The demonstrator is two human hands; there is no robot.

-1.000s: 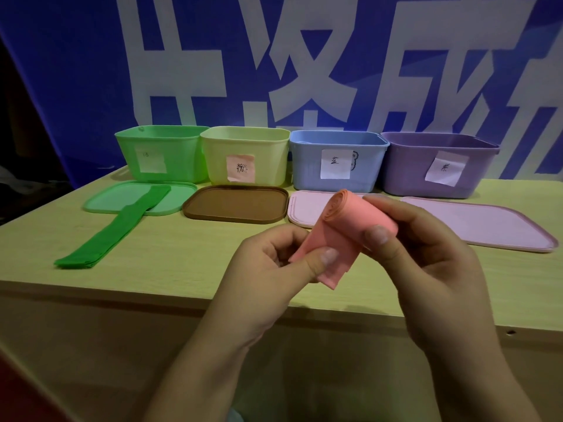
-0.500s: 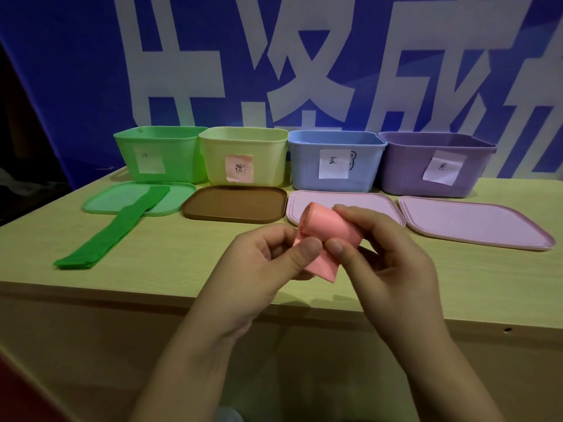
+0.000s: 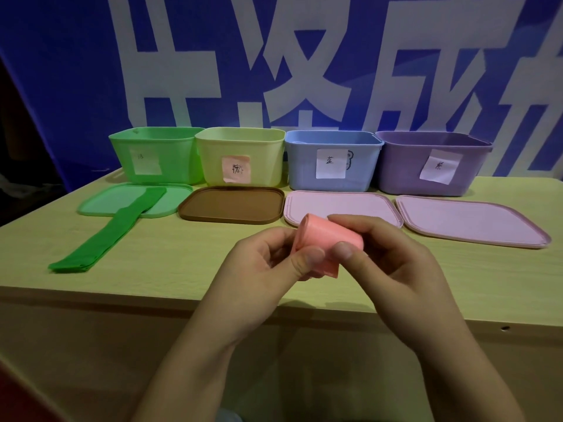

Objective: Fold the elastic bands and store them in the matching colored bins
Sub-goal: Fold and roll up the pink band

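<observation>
Pink band: a rolled pink elastic band (image 3: 329, 239) is held up above the near part of the desk (image 3: 182, 269), in front of the pink lids, with a short loose tail hanging below the roll.
Left hand: the left hand (image 3: 265, 269) pinches the band's left end and tail, thumb on the front and fingers (image 3: 307, 258) curled behind.
Right hand: the right hand (image 3: 393, 263) grips the roll, thumb on the near side and fingers curled over the top.
Green band: a green band (image 3: 106, 236) lies flat in a long strip on the desk, far end resting on the green lid (image 3: 100, 205), near end close to the desk's front edge, well apart from the hands.
Bins: four open bins stand in a row at the back, touching or nearly so: green bin (image 3: 155, 153), pale yellow bin (image 3: 240, 147) with a pink label, blue bin (image 3: 332, 159), purple bin (image 3: 432, 162). Each carries a paper label.
Lids: a brown lid (image 3: 231, 205) lies before the yellow bin, a pink lid (image 3: 341, 205) before the blue bin, another pink lid (image 3: 466, 220) before the purple bin.
Backdrop: a blue banner (image 3: 61, 71) with large white characters hangs behind.
</observation>
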